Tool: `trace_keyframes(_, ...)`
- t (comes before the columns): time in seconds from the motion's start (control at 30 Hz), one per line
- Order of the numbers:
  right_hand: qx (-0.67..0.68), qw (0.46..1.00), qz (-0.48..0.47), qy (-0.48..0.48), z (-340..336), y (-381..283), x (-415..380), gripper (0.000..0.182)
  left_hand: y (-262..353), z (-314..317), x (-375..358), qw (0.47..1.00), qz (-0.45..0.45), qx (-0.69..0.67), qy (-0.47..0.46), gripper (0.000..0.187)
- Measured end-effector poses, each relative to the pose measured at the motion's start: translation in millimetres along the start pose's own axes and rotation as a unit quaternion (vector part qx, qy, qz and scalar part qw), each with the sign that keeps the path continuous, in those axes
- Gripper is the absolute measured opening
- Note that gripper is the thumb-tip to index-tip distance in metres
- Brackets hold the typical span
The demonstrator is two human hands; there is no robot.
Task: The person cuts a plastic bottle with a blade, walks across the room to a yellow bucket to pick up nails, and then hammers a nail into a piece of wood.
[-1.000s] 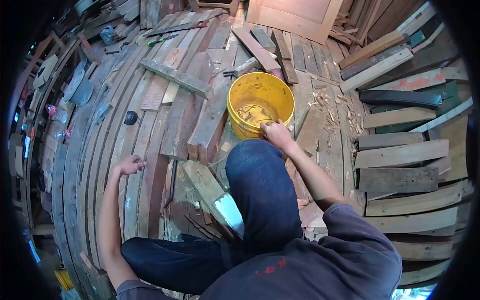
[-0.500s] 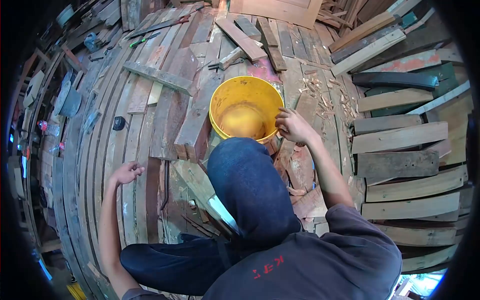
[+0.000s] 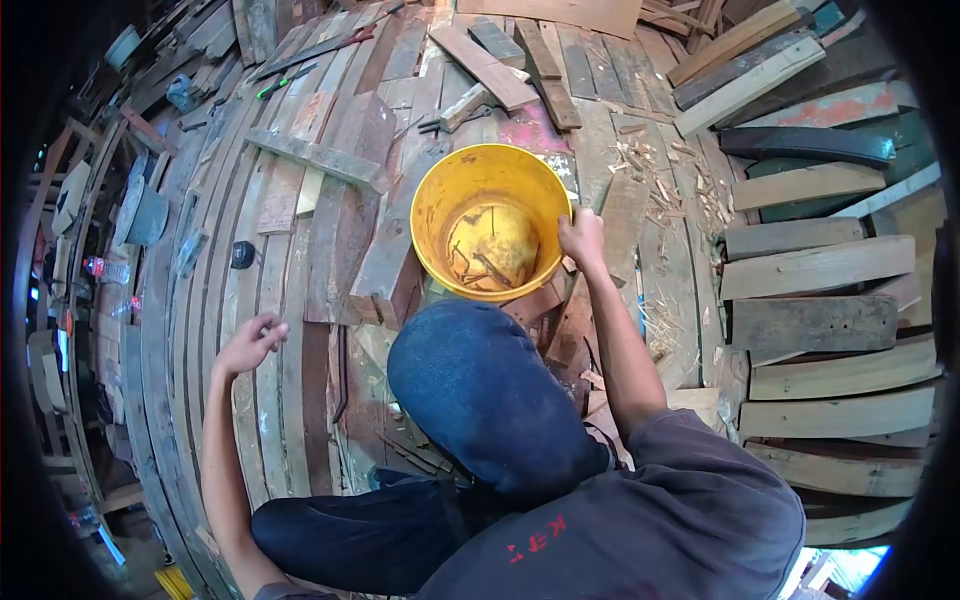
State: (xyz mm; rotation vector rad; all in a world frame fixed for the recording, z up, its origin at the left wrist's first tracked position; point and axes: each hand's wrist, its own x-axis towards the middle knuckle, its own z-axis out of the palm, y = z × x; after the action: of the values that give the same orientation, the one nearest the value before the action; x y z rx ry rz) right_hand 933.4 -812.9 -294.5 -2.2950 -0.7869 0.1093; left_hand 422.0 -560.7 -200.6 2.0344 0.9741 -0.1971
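Leftmost, the left hand [image 3: 252,343] rests on the curved floor planks [image 3: 215,300], fingers loosely curled, holding nothing; palm side can't be seen well. Just up-left of it lies a small black object [image 3: 242,254], apart from the hand. Further up from that hand, a loose grey batten [image 3: 315,157] lies across the boards, and a green-handled tool [image 3: 285,81] sits well beyond it. Between the two hands, the person's raised knee in dark blue trousers [image 3: 480,395] blocks the floor. Just past the knee stands the yellow bucket [image 3: 430,215], upright, open, with brown residue and a few sticks at its bottom. Right hand [image 3: 582,240] is at the bucket's right rim, fingers folded over the edge, gripping the rim. Right of that grip, wood chips [image 3: 665,185] are scattered on the floor, near but not touching the hand. Farthest right, stacked short boards [image 3: 815,270] lie well apart from the grip.
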Motion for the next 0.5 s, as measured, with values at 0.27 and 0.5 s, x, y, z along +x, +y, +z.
trace_keyframes(0.27, 0.03, 0.974, -0.211, 0.075, -53.5, -86.4, 16.7, 0.024, 103.8, 12.7, 6.3, 0.991, 0.071, -0.054, 0.1, 0.042)
trace_keyframes(0.5, 0.113, 0.927, -0.343, 0.106, -104.2, -217.4, 45.1, 0.026, 121.3, -7.0, -20.9, 0.934, 0.148, -0.12, 0.301, 0.051)
